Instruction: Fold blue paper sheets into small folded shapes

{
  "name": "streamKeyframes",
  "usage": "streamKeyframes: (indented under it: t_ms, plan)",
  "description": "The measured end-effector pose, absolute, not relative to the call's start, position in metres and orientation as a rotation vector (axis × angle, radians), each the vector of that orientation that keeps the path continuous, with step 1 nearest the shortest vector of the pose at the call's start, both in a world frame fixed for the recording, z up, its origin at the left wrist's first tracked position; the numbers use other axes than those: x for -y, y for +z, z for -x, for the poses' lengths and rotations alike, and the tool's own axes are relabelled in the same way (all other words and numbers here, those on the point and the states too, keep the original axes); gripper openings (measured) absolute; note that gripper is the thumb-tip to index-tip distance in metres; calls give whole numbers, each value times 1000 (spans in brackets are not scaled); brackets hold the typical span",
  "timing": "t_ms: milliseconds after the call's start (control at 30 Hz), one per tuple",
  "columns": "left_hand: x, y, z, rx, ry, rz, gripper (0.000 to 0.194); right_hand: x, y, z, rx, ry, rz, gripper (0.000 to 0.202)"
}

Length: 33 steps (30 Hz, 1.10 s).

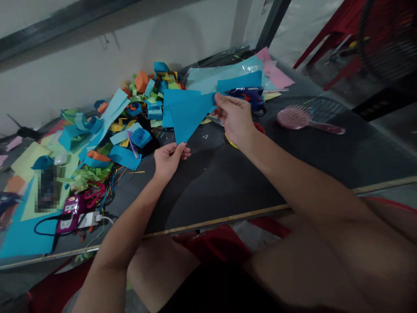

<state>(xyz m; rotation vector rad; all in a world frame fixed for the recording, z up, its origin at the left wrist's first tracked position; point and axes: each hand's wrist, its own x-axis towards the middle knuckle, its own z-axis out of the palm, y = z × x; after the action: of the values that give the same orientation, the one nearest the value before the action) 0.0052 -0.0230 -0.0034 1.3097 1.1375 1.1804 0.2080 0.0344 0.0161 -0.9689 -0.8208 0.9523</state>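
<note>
A blue sheet of paper (190, 116), triangular in outline, is held up above the dark table between both hands. My left hand (169, 161) pinches its lower corner between thumb and fingers. The upper right corner is gripped by my right hand (235, 117). Behind the triangle, another piece of blue paper (167, 111) shows at its left edge. Near my right hand lie a dark blue glue gun (252, 96) and a round red and yellow thing (230, 141), partly hidden by that hand.
Several folded paper pieces (143, 82) are heaped along the wall. At right lies a pink hairbrush (299, 118). A purple power strip (71, 213) with cables sits at front left, beside coloured sheets (29, 234). A fan (387, 43) stands at far right.
</note>
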Motion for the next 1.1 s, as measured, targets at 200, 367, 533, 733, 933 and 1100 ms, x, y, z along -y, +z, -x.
streamKeyframes:
  t_ms: [200, 367, 533, 733, 933, 1100]
  plan:
    - [21, -4, -2, -1109, 1089, -1330, 48, -37, 16, -214, 889, 821, 1009, 24]
    - [16, -2, 6, -1001, 865, -1296, 62, -30, 15, -207, 975, 786, 987, 37]
    - [6, -9, 11, -1089, 1130, -1368, 60, -20, 14, -200, 1148, 862, 1041, 42]
    - [1, -13, 17, -1212, 1337, -1546, 65, -13, 12, -192, 1320, 1021, 978, 49]
    - [5, -6, 14, -1239, 1397, -1531, 67, -4, 10, -181, 1500, 1419, 1033, 41]
    - [4, -7, 11, -1243, 1338, -1353, 56, -1, 9, -176, 1469, 1476, 1055, 39]
